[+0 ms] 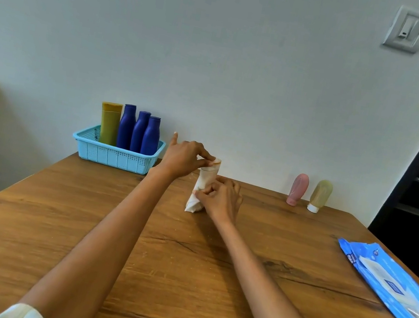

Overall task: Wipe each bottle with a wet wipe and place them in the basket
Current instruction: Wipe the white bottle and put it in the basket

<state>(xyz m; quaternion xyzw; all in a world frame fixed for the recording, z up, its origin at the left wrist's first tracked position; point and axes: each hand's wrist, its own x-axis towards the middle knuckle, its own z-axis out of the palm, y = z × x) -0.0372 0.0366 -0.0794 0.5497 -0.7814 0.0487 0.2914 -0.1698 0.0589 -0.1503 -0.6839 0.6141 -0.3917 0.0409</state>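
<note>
Standing upright in the light blue basket [116, 155] are four bottles: a mustard-yellow tube [109, 123] at its left end and three dark blue bottles [138, 132] in a row to the tube's right. The basket sits at the far left corner of the wooden desk [183, 266], against the wall.

Just right of the basket, near the desk's far edge, a small bottle [210, 171] stands wrapped almost wholly in a white wet wipe [199, 193], so little of it shows beyond a pale top with an orange-brown rim. The wipe's loose end trails onto the desk at the bottle's foot. The left hand [184, 161] pinches the bottle's top between thumb and fingers, its forefinger lifted and pointing away toward the wall. The right hand [222, 196] is closed around the wipe, pressing it against the bottle's lower side.

Farther right of the basket, by the wall, a pink tube [298, 189] and a beige tube [320, 195] with a white cap stand cap-down, close together. A blue pack of wet wipes [390, 286] lies flat at the desk's right edge, well apart from the basket.
</note>
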